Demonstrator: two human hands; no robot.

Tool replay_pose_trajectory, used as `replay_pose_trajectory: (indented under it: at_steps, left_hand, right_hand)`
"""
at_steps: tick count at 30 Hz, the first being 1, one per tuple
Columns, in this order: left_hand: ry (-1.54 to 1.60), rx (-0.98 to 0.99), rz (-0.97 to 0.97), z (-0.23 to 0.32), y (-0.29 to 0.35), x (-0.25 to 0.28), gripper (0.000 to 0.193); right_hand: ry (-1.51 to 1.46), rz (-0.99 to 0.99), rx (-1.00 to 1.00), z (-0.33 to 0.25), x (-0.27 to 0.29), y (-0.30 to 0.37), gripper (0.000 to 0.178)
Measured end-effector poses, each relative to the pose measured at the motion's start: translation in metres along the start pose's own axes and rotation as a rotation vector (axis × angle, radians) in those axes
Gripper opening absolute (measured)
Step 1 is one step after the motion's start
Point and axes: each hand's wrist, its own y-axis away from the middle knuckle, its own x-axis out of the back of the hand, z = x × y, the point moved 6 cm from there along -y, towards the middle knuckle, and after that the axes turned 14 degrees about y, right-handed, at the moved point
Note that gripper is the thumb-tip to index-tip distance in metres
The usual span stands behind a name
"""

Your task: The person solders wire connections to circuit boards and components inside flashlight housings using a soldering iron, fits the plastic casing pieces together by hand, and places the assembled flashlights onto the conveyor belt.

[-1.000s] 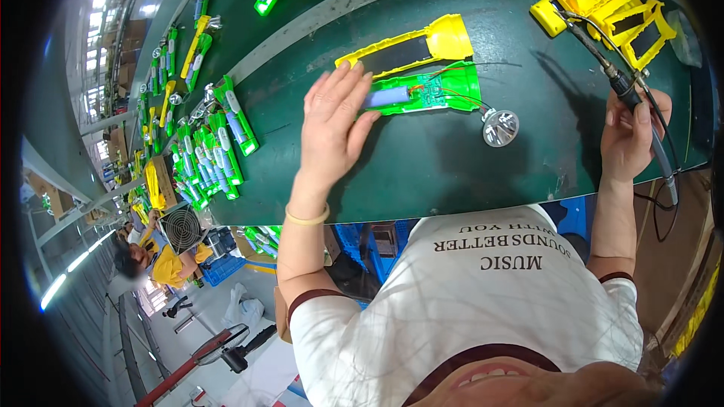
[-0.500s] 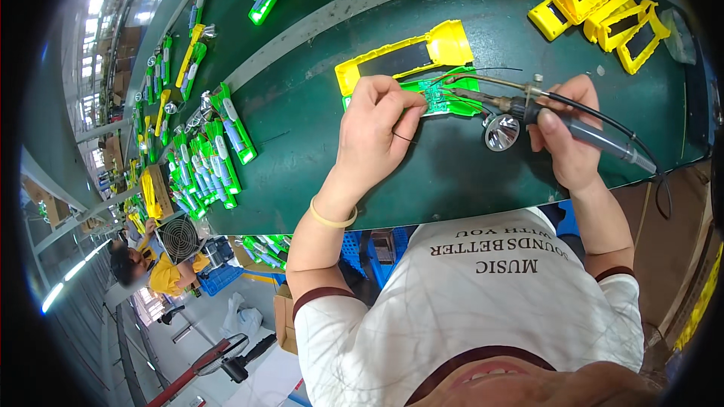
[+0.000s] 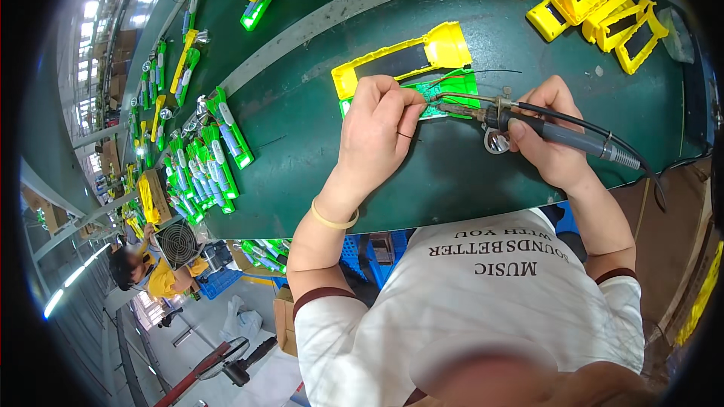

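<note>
My right hand [image 3: 549,136] is closed round the grey handle of a soldering iron [image 3: 562,134], which has a thin metal feed tube fixed along it. Its tip reaches a small green circuit board [image 3: 431,98] in a bright green housing [image 3: 460,89]. Over the left part of that housing, my left hand [image 3: 381,117] pinches with thumb and forefinger; a thin dark wire sticks out below the fingers. A yellow casing [image 3: 400,60] with a dark panel lies just behind the housing. Below the iron sits a round silver reflector [image 3: 496,141], partly covered by it.
More yellow casings [image 3: 596,0] are heaped at the far right. Several green lamp bodies [image 3: 204,166] lie piled on the left of the green table [image 3: 302,136]. A black cable [image 3: 648,169] trails off the iron at right. A person in yellow [image 3: 162,279] sits farther off at left.
My right hand has moved left with the soldering iron, bringing its tip farther over the circuit board. The iron now hides more of the reflector. My left hand stays nearly still.
</note>
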Motion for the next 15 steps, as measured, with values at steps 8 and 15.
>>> replay_pose_trajectory:
  at_steps: [8,15]
  left_hand:
    - [-0.037,0.005,-0.052,0.002,-0.001,0.0,0.012]
    - [-0.037,0.035,-0.061,0.005,-0.004,-0.001,0.011]
  right_hand:
    - [-0.201,-0.003,-0.02,-0.001,0.005,0.002,0.023]
    - [-0.291,0.021,-0.001,-0.002,0.014,0.004,0.022]
